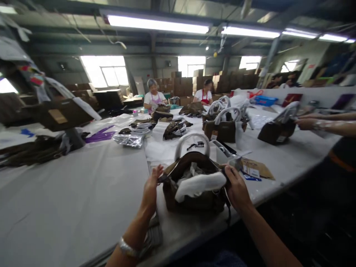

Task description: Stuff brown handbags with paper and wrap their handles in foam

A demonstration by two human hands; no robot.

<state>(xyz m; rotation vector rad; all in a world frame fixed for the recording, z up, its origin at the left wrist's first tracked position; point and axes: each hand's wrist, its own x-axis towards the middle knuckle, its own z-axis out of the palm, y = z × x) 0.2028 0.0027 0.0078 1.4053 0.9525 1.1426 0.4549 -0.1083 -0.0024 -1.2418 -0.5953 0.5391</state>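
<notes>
A dark brown handbag [194,202] stands upright on the white table in front of me, its zipped top spread wide. Crumpled pale stuffing [194,168] shows inside. Both of its handles are wrapped in white; one handle [201,185] flops forward over the opening, while the other [191,137] arches up behind. My left hand [151,189] grips the bag's left end by the zipper, its fingers partly raised. At the opposite end, my right hand [236,185] is closed around the upper right corner, thumb on top.
Similar wrapped-handle bags [222,129] stand beyond. A brown card with labels [256,168] lies to the right. At far right a co-worker's hands [308,122] reach to another bag [278,129]. Two people sit across the table. A bag [61,113] sits on a stand at left.
</notes>
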